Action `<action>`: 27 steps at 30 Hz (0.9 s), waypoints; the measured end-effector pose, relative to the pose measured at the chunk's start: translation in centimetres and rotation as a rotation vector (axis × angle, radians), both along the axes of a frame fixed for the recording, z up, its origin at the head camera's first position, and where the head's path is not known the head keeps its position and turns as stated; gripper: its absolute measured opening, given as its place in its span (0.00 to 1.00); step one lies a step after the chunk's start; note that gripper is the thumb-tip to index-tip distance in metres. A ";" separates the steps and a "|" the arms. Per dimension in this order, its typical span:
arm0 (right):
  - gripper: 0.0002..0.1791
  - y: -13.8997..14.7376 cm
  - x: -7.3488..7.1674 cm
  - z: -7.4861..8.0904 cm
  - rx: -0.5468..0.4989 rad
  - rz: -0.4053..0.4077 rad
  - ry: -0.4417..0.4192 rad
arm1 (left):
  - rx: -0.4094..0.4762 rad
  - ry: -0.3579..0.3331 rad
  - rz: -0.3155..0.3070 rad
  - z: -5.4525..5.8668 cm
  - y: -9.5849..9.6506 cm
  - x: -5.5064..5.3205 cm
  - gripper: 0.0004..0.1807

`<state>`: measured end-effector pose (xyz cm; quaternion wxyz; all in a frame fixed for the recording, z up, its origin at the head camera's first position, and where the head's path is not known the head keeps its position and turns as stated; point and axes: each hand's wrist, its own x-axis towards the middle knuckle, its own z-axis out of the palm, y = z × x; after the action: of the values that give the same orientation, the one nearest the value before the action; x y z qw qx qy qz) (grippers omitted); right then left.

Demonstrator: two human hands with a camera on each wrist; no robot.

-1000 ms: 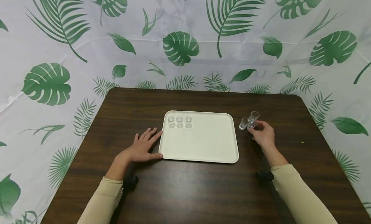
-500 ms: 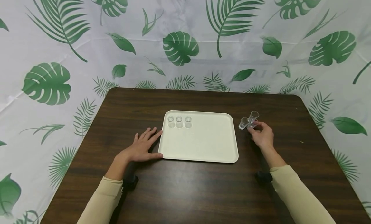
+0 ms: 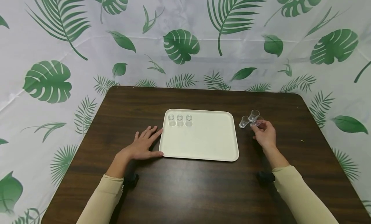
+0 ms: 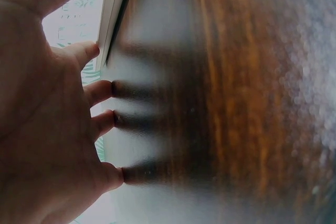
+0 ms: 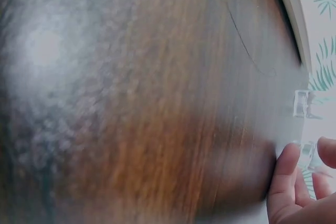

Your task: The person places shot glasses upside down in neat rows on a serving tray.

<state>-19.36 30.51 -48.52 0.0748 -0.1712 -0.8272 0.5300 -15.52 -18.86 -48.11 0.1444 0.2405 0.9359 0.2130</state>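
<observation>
My left hand (image 3: 142, 147) lies with fingers spread on the table, its index finger and thumb touching the left rim of a cream tray (image 3: 203, 137). On the tray's far left part stand three small clear shot glasses in a row: a left one (image 3: 171, 120), a middle one (image 3: 180, 120) and a right one (image 3: 189, 120). Right of the tray, my right hand (image 3: 266, 135) pinches a clear shot glass (image 3: 257, 121) between thumb and fingers. Close beside it are two more shot glasses, one nearer the tray (image 3: 244, 122) and one farther back (image 3: 254, 114).
The dark wooden table (image 3: 185, 188) bears the tray near its middle. A white curtain with green leaves (image 3: 179, 69) hangs behind the table's far edge. A tiny yellow speck (image 3: 302, 140) lies on the table right of my right hand.
My right hand has shifted slightly to the right with the shot glass, away from the two glasses beside it. My left hand and the tray have stayed in place.
</observation>
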 end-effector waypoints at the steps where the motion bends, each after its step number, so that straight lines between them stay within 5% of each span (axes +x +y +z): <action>1: 0.24 0.0 0.0 0.1 -0.009 -0.004 -0.004 | -0.001 -0.001 0.000 0.0 0.0 0.0 0.53; 12: 0.22 0.5 0.5 0.3 -0.132 -0.069 0.028 | -0.009 -0.002 -0.001 0.3 0.0 0.0 0.53; 21: 0.17 0.1 0.7 0.9 -0.072 -0.161 0.185 | -0.007 -0.004 -0.001 0.1 0.0 -0.1 0.53; 27: 0.18 -0.8 0.5 2.2 0.039 -0.120 0.341 | -0.008 -0.002 0.001 -0.1 -0.1 -0.1 0.54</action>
<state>-18.84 29.74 -46.36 0.2488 -0.1265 -0.8009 0.5298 -15.65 -18.91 -48.18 0.1462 0.2391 0.9368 0.2095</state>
